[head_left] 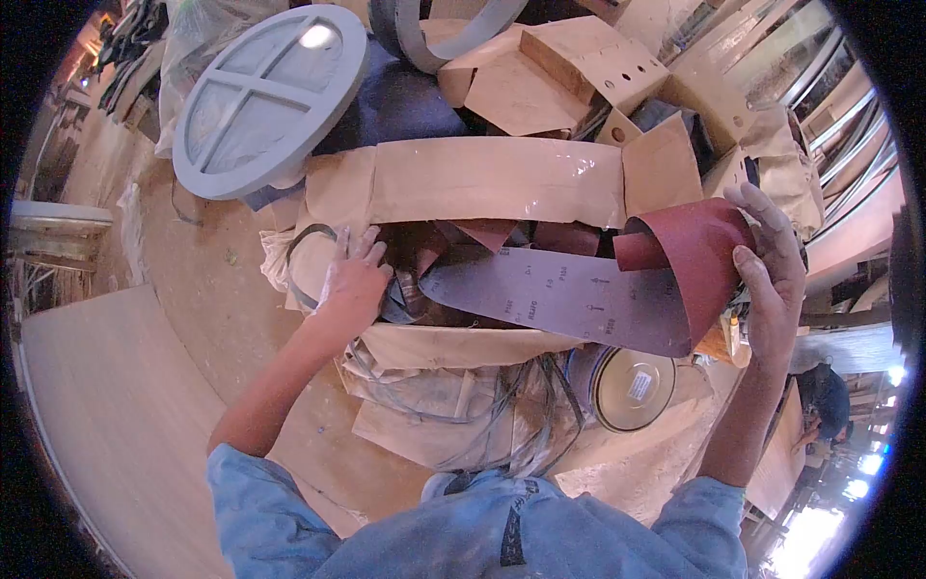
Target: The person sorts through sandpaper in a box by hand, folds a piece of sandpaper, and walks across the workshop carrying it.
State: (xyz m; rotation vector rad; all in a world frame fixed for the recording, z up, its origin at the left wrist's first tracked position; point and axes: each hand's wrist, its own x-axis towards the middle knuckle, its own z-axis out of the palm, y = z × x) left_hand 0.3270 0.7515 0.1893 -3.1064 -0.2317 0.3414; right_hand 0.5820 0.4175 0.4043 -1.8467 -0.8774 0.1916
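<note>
Dark red sandpaper (603, 294), printed grey back up, lying across the opening of a cardboard box (497, 183), right end curled over. Got that curl pinched between thumb and fingers of the right hand (770, 261). Left hand (355, 285) on the box's left edge, fingers spread, can't tell if gripping. Round grey frame (256, 89) up past the box's left end.

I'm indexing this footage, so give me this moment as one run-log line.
right hand: gripping curled sandpaper sheet | sheet: across open cardboard box | left hand: spread at box's left end
</note>
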